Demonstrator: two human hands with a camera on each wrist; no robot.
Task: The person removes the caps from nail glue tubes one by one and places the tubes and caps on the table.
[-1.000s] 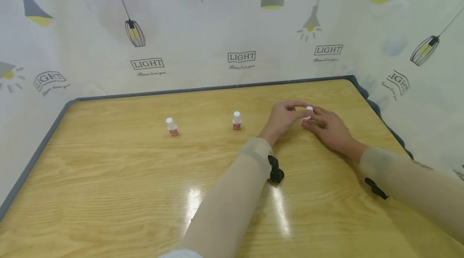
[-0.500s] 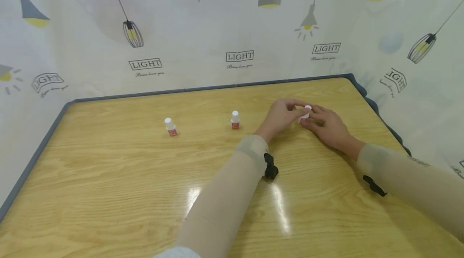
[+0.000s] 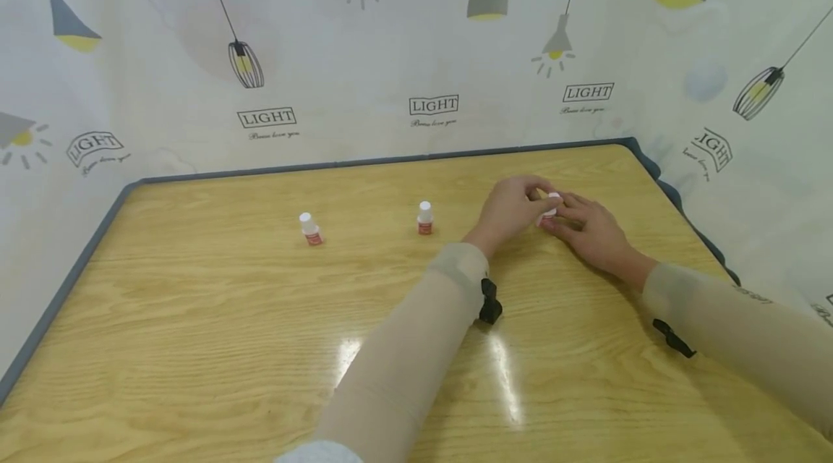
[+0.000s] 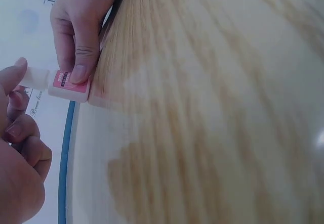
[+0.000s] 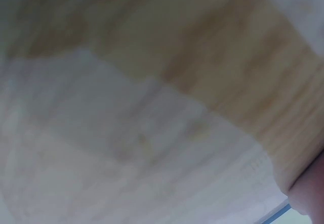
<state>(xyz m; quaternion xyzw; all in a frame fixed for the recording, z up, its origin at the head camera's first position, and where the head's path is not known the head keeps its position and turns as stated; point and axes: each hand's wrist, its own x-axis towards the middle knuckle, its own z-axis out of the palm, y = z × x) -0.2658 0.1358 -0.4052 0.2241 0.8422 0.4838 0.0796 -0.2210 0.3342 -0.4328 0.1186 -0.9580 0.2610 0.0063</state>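
A small white bottle with a red label and a white cap stands at the right of the table, between both hands. My left hand pinches the cap between thumb and fingers. Lower down, my right hand grips the bottle's body; in the left wrist view its thumb lies on the label. Fingers cover much of the bottle in the head view. The right wrist view shows only a sliver of the right hand at its lower right edge, and not the bottle.
Two similar capped bottles stand upright to the left: one bottle near the middle, another bottle farther left. The wooden table has a grey edge strip along a wall printed with lamps.
The left hand's fingers have shifted and arched slightly at the cap. The right hand keeps its grip on the bottle's body, and the other two bottles stay put.
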